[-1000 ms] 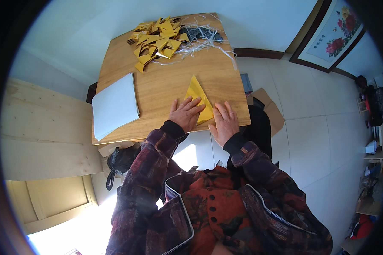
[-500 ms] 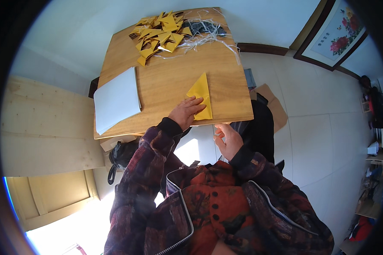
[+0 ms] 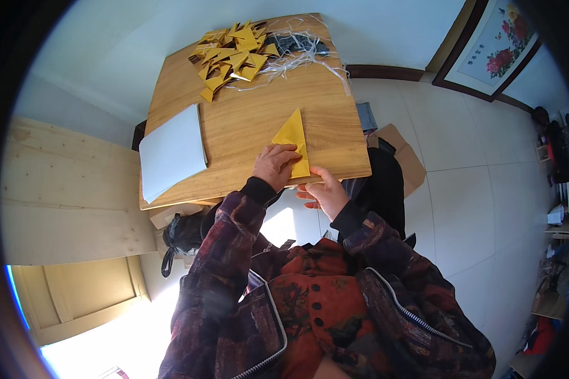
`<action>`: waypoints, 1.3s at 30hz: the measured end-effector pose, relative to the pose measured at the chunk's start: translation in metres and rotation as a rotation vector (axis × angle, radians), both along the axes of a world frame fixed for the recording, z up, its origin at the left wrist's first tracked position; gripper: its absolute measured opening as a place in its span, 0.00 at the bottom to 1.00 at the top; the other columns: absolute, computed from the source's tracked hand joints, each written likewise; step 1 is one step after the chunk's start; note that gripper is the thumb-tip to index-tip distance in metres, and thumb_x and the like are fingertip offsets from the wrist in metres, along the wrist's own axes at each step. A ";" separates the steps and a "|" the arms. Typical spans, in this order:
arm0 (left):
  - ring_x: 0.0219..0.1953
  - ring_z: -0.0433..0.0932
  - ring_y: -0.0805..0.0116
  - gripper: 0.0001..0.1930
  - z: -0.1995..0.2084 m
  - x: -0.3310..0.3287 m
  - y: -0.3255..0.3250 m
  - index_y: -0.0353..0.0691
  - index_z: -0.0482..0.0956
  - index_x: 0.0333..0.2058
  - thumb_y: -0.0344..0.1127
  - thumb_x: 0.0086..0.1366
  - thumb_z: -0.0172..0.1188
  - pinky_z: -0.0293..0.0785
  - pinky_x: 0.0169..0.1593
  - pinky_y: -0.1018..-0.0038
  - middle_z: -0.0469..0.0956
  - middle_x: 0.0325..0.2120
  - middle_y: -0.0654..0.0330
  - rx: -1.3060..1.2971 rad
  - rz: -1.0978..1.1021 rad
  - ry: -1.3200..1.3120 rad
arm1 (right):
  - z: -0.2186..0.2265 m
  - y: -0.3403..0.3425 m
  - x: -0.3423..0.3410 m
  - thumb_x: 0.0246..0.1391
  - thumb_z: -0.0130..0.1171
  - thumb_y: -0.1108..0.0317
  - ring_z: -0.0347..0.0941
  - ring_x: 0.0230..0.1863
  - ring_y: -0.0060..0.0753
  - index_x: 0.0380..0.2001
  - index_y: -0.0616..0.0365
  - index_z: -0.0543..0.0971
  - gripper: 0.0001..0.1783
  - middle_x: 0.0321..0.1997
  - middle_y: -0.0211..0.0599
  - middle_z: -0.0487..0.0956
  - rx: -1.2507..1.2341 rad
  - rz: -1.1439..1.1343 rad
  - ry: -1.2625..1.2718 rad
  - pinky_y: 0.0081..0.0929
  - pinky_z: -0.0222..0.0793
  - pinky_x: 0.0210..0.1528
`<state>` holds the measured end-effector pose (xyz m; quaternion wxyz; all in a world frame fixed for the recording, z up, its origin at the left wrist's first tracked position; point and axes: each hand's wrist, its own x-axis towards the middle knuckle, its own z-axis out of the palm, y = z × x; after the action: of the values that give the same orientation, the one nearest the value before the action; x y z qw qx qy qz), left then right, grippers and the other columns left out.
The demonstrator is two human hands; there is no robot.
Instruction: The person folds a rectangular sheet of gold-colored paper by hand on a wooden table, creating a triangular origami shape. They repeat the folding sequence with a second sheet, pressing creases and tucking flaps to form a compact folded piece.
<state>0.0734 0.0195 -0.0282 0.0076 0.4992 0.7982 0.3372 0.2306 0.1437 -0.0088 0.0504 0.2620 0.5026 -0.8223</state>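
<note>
A sheet of yellow paper [image 3: 292,131], folded into a tall triangle, lies near the front edge of the wooden table. My left hand [image 3: 275,164] holds its left side, the fingers bent together over the paper. Just off the paper's lower right corner, at the table edge, is my right hand [image 3: 327,193]. Its fingers are apart, with the index finger reaching to the corner and the others below the edge. I see nothing held in the right hand.
A stack of white sheets [image 3: 174,151] lies on the left of the table [image 3: 234,126]. Farther back are a heap of folded yellow paper pieces [image 3: 234,55] and a tangle of white strips [image 3: 294,62] around a dark grey item. A black bag [image 3: 182,232] sits below at left.
My right hand has moved up and slightly left to the paper's lower right corner. The left fingers have curled more over the paper. The whole view has shifted slightly.
</note>
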 end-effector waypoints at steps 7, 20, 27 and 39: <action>0.53 0.72 0.52 0.17 -0.007 0.006 -0.002 0.40 0.80 0.43 0.20 0.55 0.52 0.67 0.56 0.63 0.79 0.48 0.56 0.094 -0.032 -0.060 | -0.013 -0.001 0.004 0.62 0.52 0.66 0.77 0.51 0.32 0.58 0.57 0.63 0.22 0.51 0.40 0.77 -0.232 -0.032 0.051 0.29 0.75 0.44; 0.57 0.71 0.49 0.25 -0.008 0.072 0.000 0.38 0.75 0.52 0.19 0.53 0.52 0.68 0.60 0.63 0.76 0.52 0.51 0.087 0.100 -0.207 | -0.037 -0.002 0.017 0.57 0.61 0.69 0.79 0.26 0.21 0.37 0.55 0.72 0.08 0.27 0.31 0.82 0.172 -0.242 0.013 0.16 0.64 0.22; 0.49 0.76 0.62 0.23 -0.010 0.085 -0.016 0.37 0.72 0.53 0.23 0.56 0.60 0.73 0.50 0.72 0.76 0.49 0.53 0.279 0.227 -0.465 | -0.040 0.017 0.034 0.57 0.61 0.68 0.78 0.24 0.21 0.45 0.61 0.73 0.15 0.29 0.35 0.82 0.216 -0.025 -0.066 0.17 0.66 0.24; 0.57 0.71 0.60 0.26 0.001 0.086 -0.045 0.34 0.64 0.61 0.29 0.63 0.55 0.64 0.61 0.63 0.72 0.56 0.53 0.679 -0.360 -1.692 | -0.020 0.030 0.045 0.61 0.57 0.69 0.75 0.29 0.18 0.38 0.60 0.76 0.06 0.30 0.31 0.79 0.086 0.297 0.247 0.18 0.74 0.34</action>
<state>0.1596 -0.0255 -0.0268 0.4929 0.1790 0.2961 0.7983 0.2755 0.1739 -0.0291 0.0977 0.0839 0.5727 -0.8096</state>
